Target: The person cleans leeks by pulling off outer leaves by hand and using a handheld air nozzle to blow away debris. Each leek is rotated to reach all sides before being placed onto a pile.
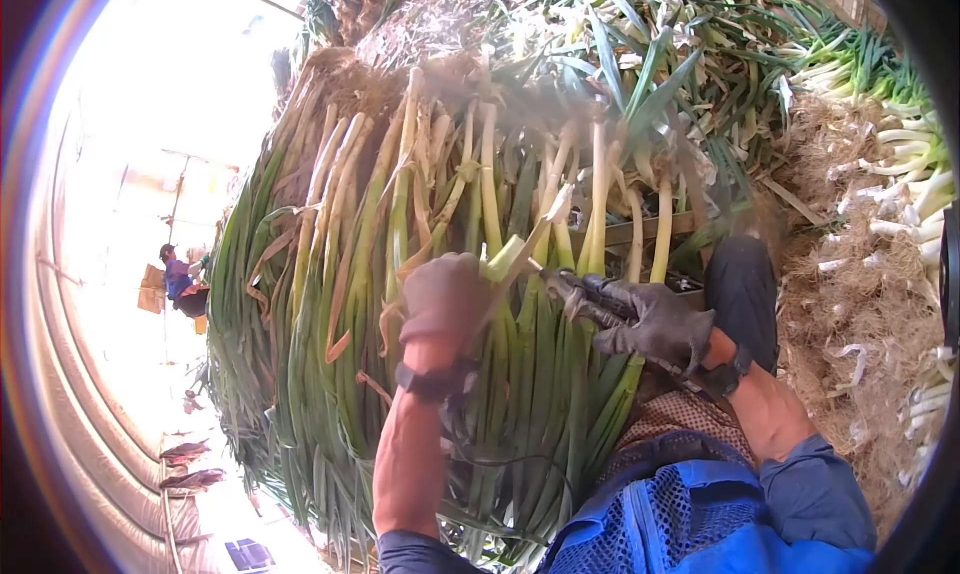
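Observation:
My left hand (pixel 445 299), in a dark glove and blurred, is closed around a leek (pixel 503 259). The leek's pale end points up and right, with a loose strip of skin beside it. My right hand (pixel 655 324), also gloved, grips a dark hand tool (pixel 590 296) that looks like an air blow gun. Its narrow tip is close to the leek's pale end. Beneath both hands lies a thick heap of leeks (pixel 330 244), pale ends toward the top and green leaves toward the bottom.
Peeled leeks (pixel 915 164) lie in a row at the right, beside a pile of cut roots (pixel 825 304). Leaf scraps (pixel 690 34) cover the ground at the top. Another person (pixel 183 279) is far off at the left. A thin dark cord (pixel 520 461) hangs by my left forearm.

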### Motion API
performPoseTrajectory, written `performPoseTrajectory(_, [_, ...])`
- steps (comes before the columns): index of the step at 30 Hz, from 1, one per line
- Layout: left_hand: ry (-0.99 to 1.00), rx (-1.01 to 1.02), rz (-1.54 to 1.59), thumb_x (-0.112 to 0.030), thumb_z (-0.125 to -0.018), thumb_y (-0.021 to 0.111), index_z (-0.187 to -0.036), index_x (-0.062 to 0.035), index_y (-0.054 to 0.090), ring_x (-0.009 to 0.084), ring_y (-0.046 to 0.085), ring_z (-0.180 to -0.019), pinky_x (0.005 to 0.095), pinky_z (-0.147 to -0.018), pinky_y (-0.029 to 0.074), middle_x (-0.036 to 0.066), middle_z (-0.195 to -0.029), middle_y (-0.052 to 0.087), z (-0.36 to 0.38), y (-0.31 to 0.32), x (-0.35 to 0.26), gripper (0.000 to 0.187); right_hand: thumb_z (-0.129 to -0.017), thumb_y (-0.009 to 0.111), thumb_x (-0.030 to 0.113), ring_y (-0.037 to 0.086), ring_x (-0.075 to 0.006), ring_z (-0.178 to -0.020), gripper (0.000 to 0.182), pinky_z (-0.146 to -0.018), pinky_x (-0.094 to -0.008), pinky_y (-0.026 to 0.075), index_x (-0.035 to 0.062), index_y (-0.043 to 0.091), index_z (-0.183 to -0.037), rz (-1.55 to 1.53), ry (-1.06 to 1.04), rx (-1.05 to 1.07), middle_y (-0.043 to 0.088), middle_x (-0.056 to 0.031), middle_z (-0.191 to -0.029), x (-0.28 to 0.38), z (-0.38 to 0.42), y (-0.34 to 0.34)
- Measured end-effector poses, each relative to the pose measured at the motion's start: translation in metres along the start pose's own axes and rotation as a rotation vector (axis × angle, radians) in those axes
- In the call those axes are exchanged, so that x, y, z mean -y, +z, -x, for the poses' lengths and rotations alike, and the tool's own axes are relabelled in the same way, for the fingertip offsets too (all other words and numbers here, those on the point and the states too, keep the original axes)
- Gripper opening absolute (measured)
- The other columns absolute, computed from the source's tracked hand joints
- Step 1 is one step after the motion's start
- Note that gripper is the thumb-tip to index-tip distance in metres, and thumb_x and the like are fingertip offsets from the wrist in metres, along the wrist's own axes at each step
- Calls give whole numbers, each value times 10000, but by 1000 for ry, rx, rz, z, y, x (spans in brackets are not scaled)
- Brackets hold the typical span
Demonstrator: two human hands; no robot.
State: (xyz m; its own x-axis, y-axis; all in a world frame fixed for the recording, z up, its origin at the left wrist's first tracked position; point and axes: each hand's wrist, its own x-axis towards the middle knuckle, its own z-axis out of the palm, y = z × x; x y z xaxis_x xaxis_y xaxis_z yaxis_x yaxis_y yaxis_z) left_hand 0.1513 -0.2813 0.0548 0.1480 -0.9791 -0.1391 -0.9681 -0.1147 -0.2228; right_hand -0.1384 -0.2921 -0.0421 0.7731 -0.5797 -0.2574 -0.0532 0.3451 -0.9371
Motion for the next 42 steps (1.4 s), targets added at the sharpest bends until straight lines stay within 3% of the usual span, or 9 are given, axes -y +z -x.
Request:
performPoseTrajectory(6, [-231,8,794,-191,-984,835,-967,-24,824,139,706,-712,340,-668,560,39,-816,773,-1,-98,-23,168,-979,817,12,540,-157,-1465,800,-1226,-330,446,-61,414,-1666,-132,-13,-19,566,-129,-1637,-6,0,-4])
performPoseTrajectory(8, [166,-166,676,-187,-986,818,-994,-14,817,105,677,-723,318,-696,549,3,-818,747,-31,-122,5,174,-975,818,7,538,-165,-1475,809,-1235,-332,436,-61,408,-1669,-204,-10,-19,554,-127,-1651,-9,1,-4])
performPoseTrajectory(16, [-50,-542,749,-228,-956,712,-1477,-46,651,241,704,-1056,356,-988,562,136,-1294,760,-109,-247,42,556,-983,749,-77,507,-205,-1539,812,-1270,-351,417,-41,361,-1695,-389,-137,-4,521,-127,-1685,-8,-2,-8])
performPoseTrajectory(20, [107,-627,1059,-248,-1038,611,-1473,-47,659,191,647,-1273,346,-1142,476,124,-1401,725,-125,-245,30,481,-1006,705,-95,492,-230,-1560,771,-1236,-339,468,-30,366,-1696,-484,-78,-105,538,-145,-1664,-8,-2,-10])
performPoseTrajectory(24, [311,-354,1347,-201,-1004,718,-1412,-6,666,227,740,-1085,379,-942,600,123,-1323,752,-175,-141,86,455,-1033,711,-36,559,-178,-1487,745,-1125,-314,566,-22,368,-1694,-245,-19,-356,608,-100,-1583,-21,-17,-21])
performPoseTrajectory(29, [-54,-621,366,-261,-970,793,-1417,-23,723,279,758,-1201,389,-1002,588,200,-1327,773,-95,-16,84,512,-1006,798,40,636,-125,-1313,786,-1091,-300,551,-19,400,-1681,-371,-70,-204,648,-74,-1506,-4,-4,-9])
performPoseTrajectory(31, [-337,-333,258,-301,-968,840,-1409,-10,728,341,771,-1177,425,-1033,576,231,-1311,782,-48,-22,65,540,-989,831,85,598,-125,-1374,759,-1138,-304,502,-23,465,-1645,-285,-125,-42,656,-67,-1519,11,-2,-2])
performPoseTrajectory(36, [-446,-251,741,-239,-993,857,-1434,26,692,185,742,-1042,325,-941,591,119,-1208,813,-18,18,72,540,-991,825,125,590,-138,-1401,755,-1180,-298,447,-43,472,-1636,-265,-225,-28,630,-70,-1572,31,-30,10])
performPoseTrajectory(42, [-378,-184,463,-242,-908,908,-1418,-49,709,214,766,-1006,376,-936,588,90,-1128,826,-9,19,41,581,-953,871,283,671,-155,-1281,845,-1111,-316,511,-4,483,-1647,79,-152,-112,713,-149,-1471,39,-59,20])
